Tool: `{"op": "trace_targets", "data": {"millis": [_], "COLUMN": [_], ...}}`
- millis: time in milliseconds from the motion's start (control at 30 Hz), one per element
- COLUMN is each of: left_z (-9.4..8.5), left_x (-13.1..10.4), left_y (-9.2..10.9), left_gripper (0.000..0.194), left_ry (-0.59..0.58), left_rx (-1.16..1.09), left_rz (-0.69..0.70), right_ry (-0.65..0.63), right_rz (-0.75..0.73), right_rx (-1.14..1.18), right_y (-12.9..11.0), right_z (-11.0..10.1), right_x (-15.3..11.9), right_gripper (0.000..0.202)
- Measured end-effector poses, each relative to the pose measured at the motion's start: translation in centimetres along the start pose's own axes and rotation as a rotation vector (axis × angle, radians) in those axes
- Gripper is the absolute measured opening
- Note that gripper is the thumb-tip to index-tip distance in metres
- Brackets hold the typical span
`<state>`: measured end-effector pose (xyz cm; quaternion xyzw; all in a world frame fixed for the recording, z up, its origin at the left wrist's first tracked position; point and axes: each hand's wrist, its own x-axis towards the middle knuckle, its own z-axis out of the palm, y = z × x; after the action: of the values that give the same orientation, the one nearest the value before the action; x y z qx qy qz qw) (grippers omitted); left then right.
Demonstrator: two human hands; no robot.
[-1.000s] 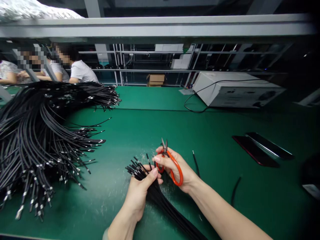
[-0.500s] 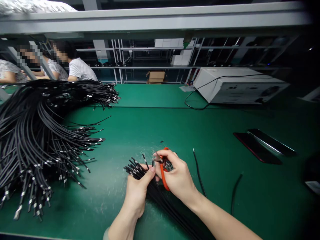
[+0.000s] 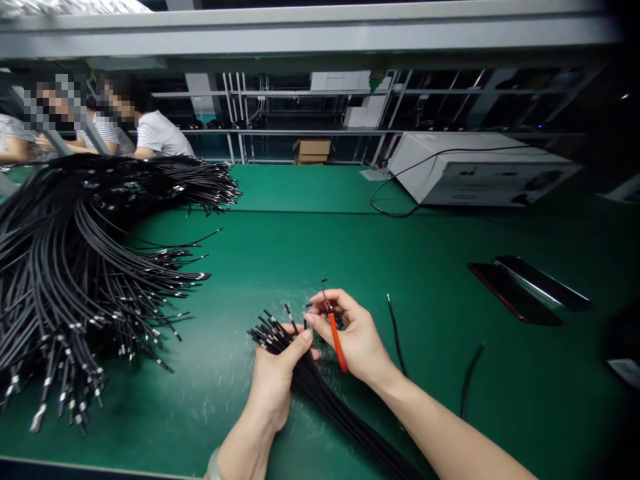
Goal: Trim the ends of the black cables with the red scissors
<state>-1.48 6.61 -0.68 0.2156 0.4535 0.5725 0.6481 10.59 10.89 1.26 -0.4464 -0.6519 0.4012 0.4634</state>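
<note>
My left hand [image 3: 277,373] is closed around a bundle of black cables [image 3: 340,417], just below their ends. The tips fan out to the left, several with pale bands, and the lengths trail toward the lower right. In my right hand [image 3: 360,340] is a pair of cutting pliers [image 3: 337,339] with orange handles, its jaws pointing up and away. My right thumb and forefinger are close to the tip of one cable that stands apart from the bundle; whether they touch it I cannot tell. A short black piece [image 3: 324,280] lies just beyond the pliers.
A large heap of black cables [image 3: 75,253] covers the left of the green table [image 3: 280,247]. Two loose cable lengths [image 3: 397,333] and two dark flat devices [image 3: 517,293] lie to the right. A grey-white box [image 3: 480,170] stands behind. Co-workers [image 3: 160,133] sit at the far left.
The pliers have swung in my right hand from across the cable tip to pointing away, clear of it. My right thumb and forefinger have come together near that tip. My left hand keeps its hold.
</note>
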Motion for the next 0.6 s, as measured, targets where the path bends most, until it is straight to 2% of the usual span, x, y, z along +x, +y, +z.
{"op": "trace_targets", "data": {"millis": [67, 133, 200, 300, 367, 467, 533, 600], "left_z": [0.1, 0.0, -0.1, -0.3, -0.4, -0.4, -0.3, -0.2], "left_x": [-0.1, -0.1, 0.0, 0.2, 0.3, 0.2, 0.1, 0.0], "left_y": [0.0, 0.0, 0.0, 0.1, 0.1, 0.2, 0.2, 0.3], "left_gripper": [0.036, 0.039, 0.041, 0.042, 0.042, 0.043, 0.042, 0.039], "left_ry": [0.013, 0.019, 0.031, 0.050, 0.053, 0.057, 0.055, 0.041], "left_rx": [-0.015, -0.018, -0.013, -0.019, -0.030, -0.042, -0.051, -0.062], "left_rz": [-0.008, -0.012, -0.021, -0.030, -0.036, -0.053, -0.059, -0.057], "right_ry": [-0.011, -0.079, -0.154, -0.190, -0.216, -0.326, -0.383, -0.387], "right_rz": [-0.035, -0.071, -0.083, -0.067, -0.115, -0.263, -0.339, -0.384], "right_rx": [-0.061, -0.103, -0.104, -0.190, -0.448, -0.917, -1.095, -1.170], "right_y": [-0.1, -0.5, -1.2, -2.5, -2.9, -2.4, -1.4, -0.5], "right_z": [-0.1, -0.6, -1.4, -3.2, -4.3, -4.9, -4.5, -3.9], "right_x": [-0.1, 0.0, 0.1, 0.4, 0.6, 0.5, 0.3, 0.0], "right_gripper": [0.020, 0.018, 0.019, 0.025, 0.030, 0.041, 0.047, 0.050]}}
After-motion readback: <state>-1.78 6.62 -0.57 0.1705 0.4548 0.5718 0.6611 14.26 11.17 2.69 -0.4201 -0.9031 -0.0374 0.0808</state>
